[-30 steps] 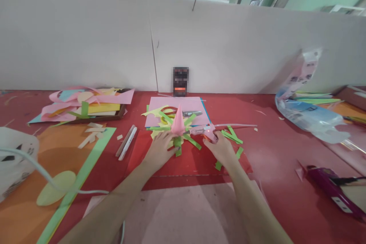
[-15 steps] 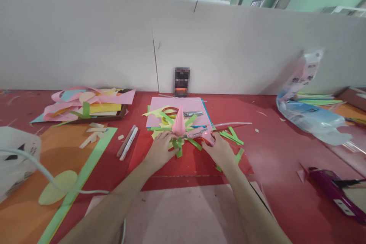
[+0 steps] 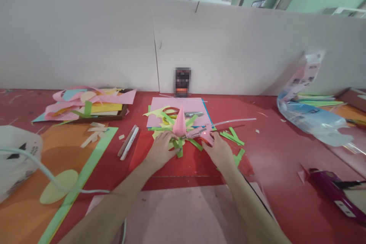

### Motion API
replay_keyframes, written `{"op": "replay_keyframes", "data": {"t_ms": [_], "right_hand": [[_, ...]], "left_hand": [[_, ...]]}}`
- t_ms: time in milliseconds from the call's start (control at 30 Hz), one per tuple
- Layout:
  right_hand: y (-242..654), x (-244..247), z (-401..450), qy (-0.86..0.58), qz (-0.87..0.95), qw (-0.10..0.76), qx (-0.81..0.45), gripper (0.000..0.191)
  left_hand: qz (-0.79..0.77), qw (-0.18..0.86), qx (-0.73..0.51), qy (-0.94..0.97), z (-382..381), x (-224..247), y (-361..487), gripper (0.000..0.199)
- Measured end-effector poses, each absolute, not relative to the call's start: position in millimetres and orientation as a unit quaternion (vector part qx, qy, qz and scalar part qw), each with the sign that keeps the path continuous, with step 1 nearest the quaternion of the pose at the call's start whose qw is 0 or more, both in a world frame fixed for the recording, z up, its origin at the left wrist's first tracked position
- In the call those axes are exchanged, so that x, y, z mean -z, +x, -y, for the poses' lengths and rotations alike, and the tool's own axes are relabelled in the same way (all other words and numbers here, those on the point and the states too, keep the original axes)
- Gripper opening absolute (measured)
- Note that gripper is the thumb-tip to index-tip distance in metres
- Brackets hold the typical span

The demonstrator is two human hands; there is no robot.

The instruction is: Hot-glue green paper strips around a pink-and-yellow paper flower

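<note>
A pink paper cone [image 3: 180, 122] stands upright amid yellow paper petals and green paper strips [image 3: 180, 148], like a paper flower. My left hand [image 3: 163, 146] holds this paper flower by its near left side, thumb and fingers around the base. In my right hand [image 3: 219, 149] is a pink glue gun [image 3: 206, 134], its nozzle pointing left at the foot of the cone. A long clear glue stick [image 3: 236, 121] juts from its back to the right. Whether the nozzle touches the paper, I cannot tell.
Scissors [image 3: 193, 114] lie on pink paper [image 3: 157, 103] behind the flower. Two pens [image 3: 128, 143] and an orange sheet [image 3: 57, 148] are on the left, below a tray of paper scraps [image 3: 126, 112]. At right are a plastic bag [image 3: 317, 120] and a purple power strip [image 3: 334, 190].
The free end of the glue stick has risen slightly and shifted right. Both hands stay almost in place at the flower.
</note>
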State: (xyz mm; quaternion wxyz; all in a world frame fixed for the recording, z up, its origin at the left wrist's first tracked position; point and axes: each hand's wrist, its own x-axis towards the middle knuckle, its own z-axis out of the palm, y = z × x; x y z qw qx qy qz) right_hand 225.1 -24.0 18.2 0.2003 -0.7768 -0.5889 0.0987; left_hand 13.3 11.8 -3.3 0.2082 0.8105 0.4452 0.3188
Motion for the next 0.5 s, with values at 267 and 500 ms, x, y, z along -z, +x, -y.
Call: {"op": "replay_keyframes", "data": {"t_ms": [267, 500], "right_hand": [[225.6, -21.8, 24.0, -0.776, 0.590, 0.198, -0.103, 0.033], [225.9, -21.1, 23.9, -0.778, 0.590, 0.193, -0.100, 0.033]], "left_hand": [[-0.445, 0.208, -0.317, 0.812, -10.9, 1.7, 13.4, 0.023], [-0.449, 0.207, -0.307, 0.813, -10.9, 1.3, 13.3, 0.025]]}}
